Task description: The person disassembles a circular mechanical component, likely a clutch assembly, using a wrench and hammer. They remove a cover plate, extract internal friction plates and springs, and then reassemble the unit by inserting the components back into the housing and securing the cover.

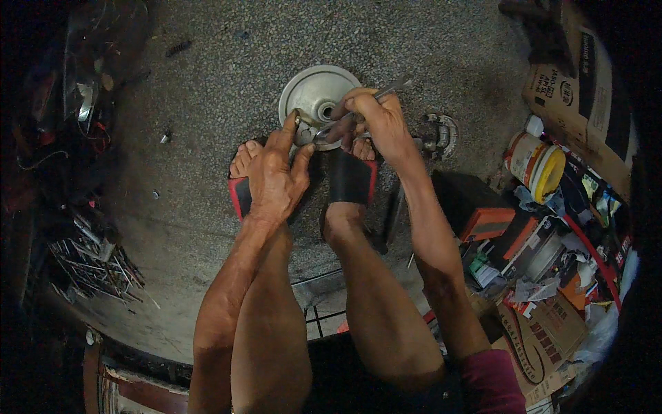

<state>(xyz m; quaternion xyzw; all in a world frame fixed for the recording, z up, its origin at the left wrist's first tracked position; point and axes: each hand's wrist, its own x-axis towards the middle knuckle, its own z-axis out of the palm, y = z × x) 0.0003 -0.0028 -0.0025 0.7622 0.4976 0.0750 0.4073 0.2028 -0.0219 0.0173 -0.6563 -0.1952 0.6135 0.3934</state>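
The person's left hand (276,169), at centre, reaches the lower edge of a round metal disc (303,86), thumb and index finger apart; whether that grip clamps anything, one cannot tell. The right hand (383,127) is closed around a metal tool (398,85). The disc sits upper centre, just beyond the sandals (350,176), over speckled floor (221,76).
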